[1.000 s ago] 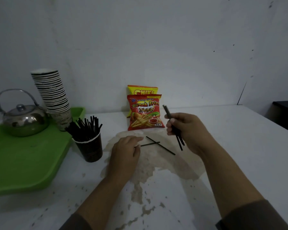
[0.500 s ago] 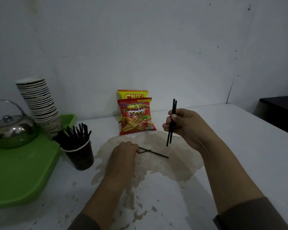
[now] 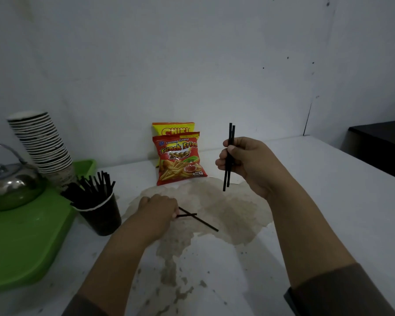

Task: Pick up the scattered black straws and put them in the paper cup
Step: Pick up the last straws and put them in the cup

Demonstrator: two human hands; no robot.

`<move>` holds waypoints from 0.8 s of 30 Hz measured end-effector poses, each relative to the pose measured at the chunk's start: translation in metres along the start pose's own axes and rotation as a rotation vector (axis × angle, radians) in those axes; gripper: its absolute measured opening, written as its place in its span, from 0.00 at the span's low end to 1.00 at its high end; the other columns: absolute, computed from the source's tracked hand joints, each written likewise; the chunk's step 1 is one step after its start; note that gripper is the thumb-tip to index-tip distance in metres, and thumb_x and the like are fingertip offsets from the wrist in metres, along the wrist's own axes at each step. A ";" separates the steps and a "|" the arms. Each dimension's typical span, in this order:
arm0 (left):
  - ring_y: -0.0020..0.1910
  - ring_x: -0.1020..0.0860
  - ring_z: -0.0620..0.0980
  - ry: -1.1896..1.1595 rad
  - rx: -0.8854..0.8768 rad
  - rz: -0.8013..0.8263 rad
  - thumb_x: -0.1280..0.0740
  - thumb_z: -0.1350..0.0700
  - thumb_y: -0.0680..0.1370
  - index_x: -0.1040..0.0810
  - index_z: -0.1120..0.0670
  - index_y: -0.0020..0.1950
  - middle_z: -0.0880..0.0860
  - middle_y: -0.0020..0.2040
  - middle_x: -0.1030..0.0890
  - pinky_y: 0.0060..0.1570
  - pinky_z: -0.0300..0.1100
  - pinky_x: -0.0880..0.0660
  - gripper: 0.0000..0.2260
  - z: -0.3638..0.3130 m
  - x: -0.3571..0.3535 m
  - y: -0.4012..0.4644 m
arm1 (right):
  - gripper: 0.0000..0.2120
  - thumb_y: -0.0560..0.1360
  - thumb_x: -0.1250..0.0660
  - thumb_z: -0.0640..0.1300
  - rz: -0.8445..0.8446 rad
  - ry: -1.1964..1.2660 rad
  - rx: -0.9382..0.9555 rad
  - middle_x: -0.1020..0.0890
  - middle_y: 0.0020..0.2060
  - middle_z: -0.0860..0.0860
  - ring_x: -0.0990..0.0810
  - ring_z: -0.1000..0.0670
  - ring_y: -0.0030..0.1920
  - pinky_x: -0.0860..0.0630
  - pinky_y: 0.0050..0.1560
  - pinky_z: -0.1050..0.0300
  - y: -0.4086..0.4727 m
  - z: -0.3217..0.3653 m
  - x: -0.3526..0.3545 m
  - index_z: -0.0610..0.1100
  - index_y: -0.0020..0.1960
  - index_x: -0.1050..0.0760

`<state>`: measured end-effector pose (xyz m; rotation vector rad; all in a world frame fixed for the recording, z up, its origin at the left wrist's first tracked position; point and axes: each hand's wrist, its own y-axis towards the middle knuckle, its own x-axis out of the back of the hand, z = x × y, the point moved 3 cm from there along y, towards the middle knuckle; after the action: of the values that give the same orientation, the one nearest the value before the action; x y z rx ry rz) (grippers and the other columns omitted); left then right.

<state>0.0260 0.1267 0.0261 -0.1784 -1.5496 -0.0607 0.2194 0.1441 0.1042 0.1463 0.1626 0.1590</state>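
two black straws [image 3: 229,156] held upright in the raised right hand [image 3: 249,165], left hand [image 3: 157,213] low on the stained tabletop [image 3: 328,201] pinching two crossed straws [image 3: 197,221], paper cup [image 3: 100,215] full of straws just left

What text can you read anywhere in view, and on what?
"CHIKI": yellow snack bag, top only showing, partly hidden.
"Kentang Goreng": red snack bag.
"French Fries": same red bag.
"2000": same red bag.
"Dengan Saos": same red bag, lower right corner.
Small blue logo at that bag's top left: too small to read.
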 end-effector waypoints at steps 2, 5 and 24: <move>0.55 0.29 0.51 -0.119 -0.040 -0.042 0.44 0.62 0.79 0.29 0.48 0.50 0.49 0.51 0.25 0.53 0.43 0.37 0.09 -0.005 0.004 -0.003 | 0.08 0.80 0.47 0.33 0.003 0.003 -0.003 0.24 0.35 0.44 0.21 0.44 0.39 0.22 0.50 0.50 0.000 0.001 0.001 0.37 0.52 0.30; 0.45 0.27 0.48 -0.267 -0.149 -0.214 0.41 0.65 0.76 0.29 0.47 0.46 0.46 0.42 0.26 0.42 0.37 0.35 0.12 -0.023 0.009 -0.005 | 0.08 0.80 0.47 0.33 0.002 0.003 -0.009 0.23 0.36 0.44 0.20 0.43 0.41 0.21 0.50 0.49 0.000 0.001 0.001 0.37 0.52 0.29; 0.54 0.26 0.52 -0.250 -0.340 -0.173 0.40 0.61 0.78 0.22 0.57 0.54 0.55 0.54 0.22 0.52 0.39 0.33 0.09 -0.048 -0.016 -0.001 | 0.08 0.79 0.45 0.35 0.028 -0.050 -0.028 0.19 0.39 0.44 0.19 0.45 0.42 0.20 0.50 0.50 -0.002 0.000 -0.004 0.40 0.49 0.27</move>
<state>0.0726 0.1178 0.0095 -0.3296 -1.7948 -0.4549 0.2155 0.1419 0.1047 0.1249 0.1084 0.1849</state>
